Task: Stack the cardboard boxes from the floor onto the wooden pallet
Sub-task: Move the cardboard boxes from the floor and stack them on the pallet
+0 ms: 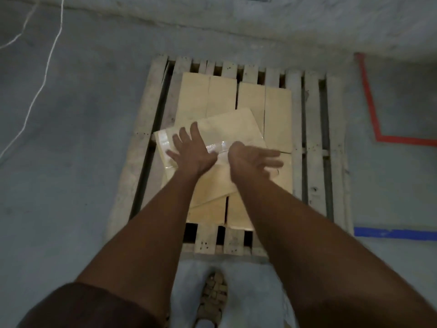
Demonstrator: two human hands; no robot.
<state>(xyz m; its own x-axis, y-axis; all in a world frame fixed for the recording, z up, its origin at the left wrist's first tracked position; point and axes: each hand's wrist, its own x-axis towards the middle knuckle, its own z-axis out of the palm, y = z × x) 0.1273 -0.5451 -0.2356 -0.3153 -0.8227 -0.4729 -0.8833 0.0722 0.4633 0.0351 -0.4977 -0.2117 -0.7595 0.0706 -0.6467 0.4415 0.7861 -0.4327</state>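
A wooden pallet [142, 129] lies on the grey floor in front of me. Several tan cardboard boxes [276, 114] form a lower layer on it. On top of them a taped cardboard box [231, 129] sits skewed, turned a little against the layer below. My left hand [191, 150] lies flat on the left part of its top, fingers spread. My right hand [255, 159] is over the right part of the same box with fingers stretched out to the right; it is blurred, and I cannot tell whether it touches the box.
Red tape [371, 107] and blue tape [397, 233] mark the floor to the right of the pallet. A white cord [45, 76] runs down the floor at the left. A wall base crosses the top. My foot [212, 294] stands just before the pallet's near edge.
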